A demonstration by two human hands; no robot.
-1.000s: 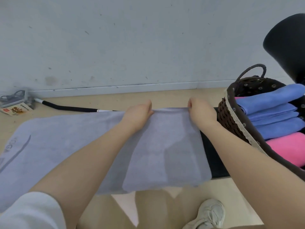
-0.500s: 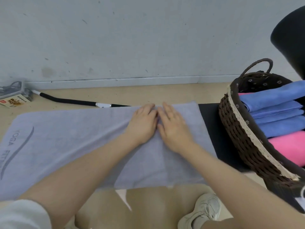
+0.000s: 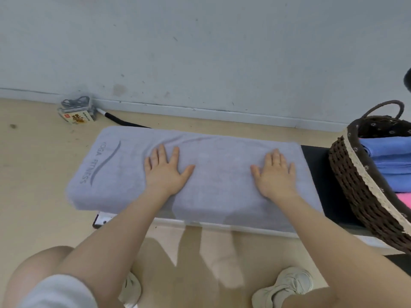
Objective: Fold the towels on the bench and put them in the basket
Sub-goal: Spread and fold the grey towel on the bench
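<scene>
Left fingers: the left hand [image 3: 165,172] lay flat, fingers spread wide and straight, thumb angled out toward the other hand, holding nothing, only pressing down.
Right fingers: the right hand [image 3: 274,174] matched it, palm down, fingers straight and slightly fanned, thumb pointing inward, nothing gripped.
Under the fingers: the pale grey-lilac terry towel [image 3: 222,174] lay folded lengthwise beneath both palms, a shallow crease running just beyond the left fingertips.
Beyond the left little finger: the towel's printed end with its curved logo [image 3: 104,162] drooped over the bench end.
Beyond the right little finger: a bare strip of the black padded bench [image 3: 320,170], then the dark brown woven basket with a lace-trimmed rim [image 3: 355,181], already holding folded blue towels [image 3: 387,161] and a pink one [image 3: 403,198].
Step in hand: smoothing the fold, by my reading.
Doing it well: the palms should stay flat and sweep outward from the middle, pushing the crease toward the far edge; the layered edges should line up before the next fold, or the finished bundle will likely sit lopsided in the basket.
Arm pose: both forearms reached forward and down, nearly parallel, wrists low, hands well apart.
</scene>
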